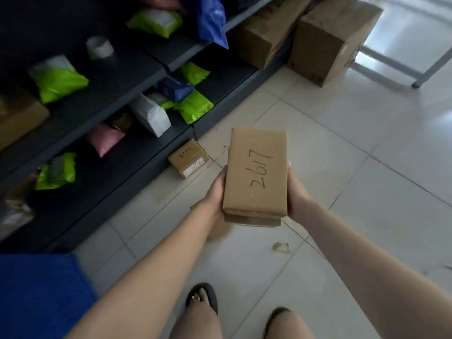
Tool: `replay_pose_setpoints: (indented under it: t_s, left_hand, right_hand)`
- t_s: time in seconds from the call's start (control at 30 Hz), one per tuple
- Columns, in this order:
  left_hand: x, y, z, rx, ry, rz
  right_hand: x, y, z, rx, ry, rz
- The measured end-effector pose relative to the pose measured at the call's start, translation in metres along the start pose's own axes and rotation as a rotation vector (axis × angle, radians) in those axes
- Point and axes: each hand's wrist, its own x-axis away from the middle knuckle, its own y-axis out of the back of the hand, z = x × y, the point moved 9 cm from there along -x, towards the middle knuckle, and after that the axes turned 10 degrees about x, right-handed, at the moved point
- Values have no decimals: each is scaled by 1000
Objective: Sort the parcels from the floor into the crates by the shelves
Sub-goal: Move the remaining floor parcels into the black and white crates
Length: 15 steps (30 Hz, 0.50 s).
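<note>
Both hands held a brown cardboard parcel [255,172] marked "2617" above the tiled floor [342,148], the left hand [215,192] gripping its left edge and the right hand [297,192] its right edge; a second cardboard layer showed beneath it, though whether that was a separate box could not be told. Just beyond the left hand, one small cardboard box [187,158] lay on the floor against the foot of the dark shelves [127,69]. To the left of the hands the shelves carried at least six green mailers, one pink bag [105,139] and one white parcel [151,115]. Far ahead of the hands stood two large cartons [327,37]. A paper scrap [281,247] lay on the floor below the hands, and a blue surface [41,297] sat near the left elbow.
</note>
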Motion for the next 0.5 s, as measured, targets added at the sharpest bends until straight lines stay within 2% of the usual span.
replay_pose_setpoints:
  t_s: [0.2, 0.37, 0.5]
  left_hand:
    - [207, -50, -128, 5, -95, -60]
    - [381, -8, -209, 67, -165, -247]
    - [540, 47, -263, 70, -337, -402]
  right_hand:
    - [200, -53, 144, 122, 44, 63]
    - [338, -153, 210, 334, 40, 309]
    - [435, -259, 251, 504, 248, 416]
